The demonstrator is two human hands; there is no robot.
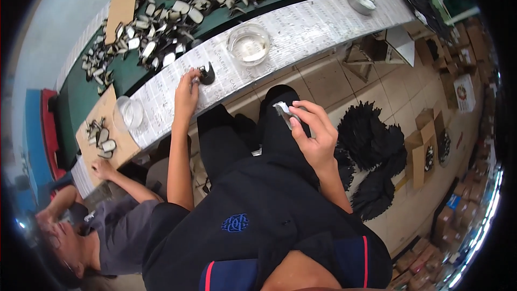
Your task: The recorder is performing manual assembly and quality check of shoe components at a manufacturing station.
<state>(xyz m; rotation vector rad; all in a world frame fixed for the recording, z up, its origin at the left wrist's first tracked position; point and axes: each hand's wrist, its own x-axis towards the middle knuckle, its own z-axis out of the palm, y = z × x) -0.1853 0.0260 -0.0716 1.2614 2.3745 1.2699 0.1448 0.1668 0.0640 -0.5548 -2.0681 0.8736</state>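
My left hand (186, 92) rests at the near edge of the covered work strip, its fingers closed on a small black curved part (207, 74). My right hand (316, 132) is raised over my right thigh, with thumb and fingers pinching a small white wad (282, 108). A slim greyish piece shows beside the wad; its kind is unclear. Between and beyond my hands stands a round clear bowl (249, 44) with a see-through bottom. Many black-and-white curved parts (148, 49) lie heaped on the green table past my left hand.
A tin of white wads (361, 1) stands far right on the strip. At left are a clear dish (128, 113) and a cardboard sheet (88, 129) with several parts. A co-worker's hand (103, 169) lies near it. Black bundles (371, 145) and open cartons (425, 151) occupy the floor at right.
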